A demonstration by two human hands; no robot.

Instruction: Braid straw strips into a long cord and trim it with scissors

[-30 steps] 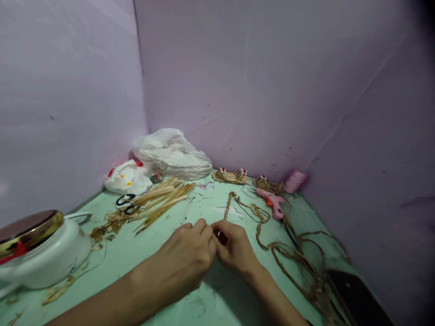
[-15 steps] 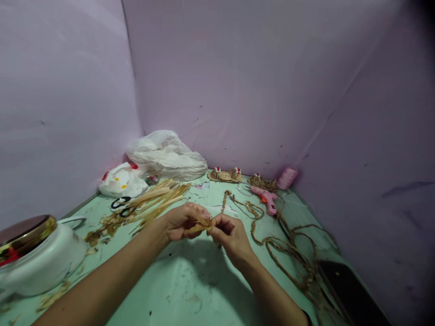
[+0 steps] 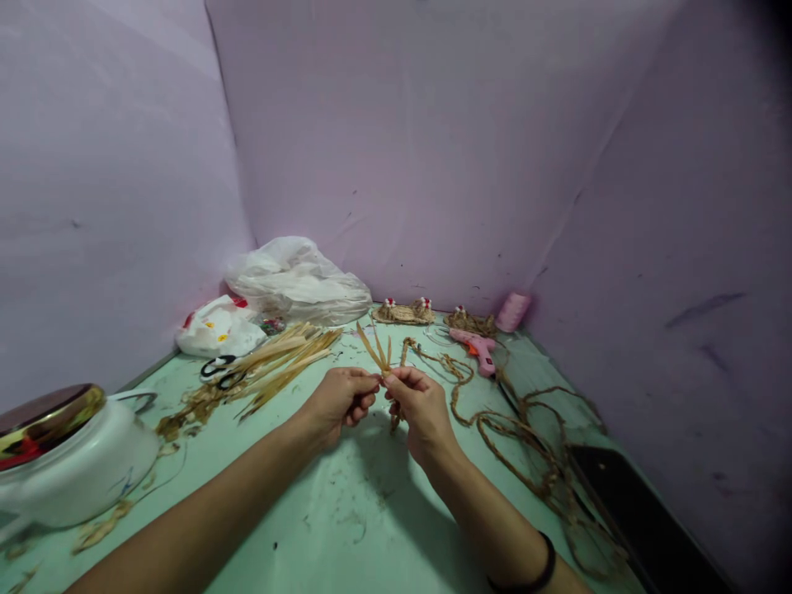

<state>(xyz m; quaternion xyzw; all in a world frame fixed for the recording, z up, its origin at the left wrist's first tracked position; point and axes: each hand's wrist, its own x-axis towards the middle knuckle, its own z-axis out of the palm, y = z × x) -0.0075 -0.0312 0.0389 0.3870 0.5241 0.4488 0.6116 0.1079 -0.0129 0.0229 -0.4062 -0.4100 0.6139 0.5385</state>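
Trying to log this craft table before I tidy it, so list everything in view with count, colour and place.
straw strips: a few, tan, pinched upright between both hands
loose straw: one pile, tan, left of the hands
scissors: one, black handles, at the pile's left end
plastic bags: two, white, back left corner
woven pieces: at least two, tan with red-and-white trim, along the back wall
glue gun: one, pink, back right
spool: one, pink, back right corner
braided cord: one tangle, tan, right of the hands
jar: one, white with gold lid, near left
flat object: one, black, near right
table: one, green
left hand, right hand: bare, meeting mid-table; black band on the right wrist
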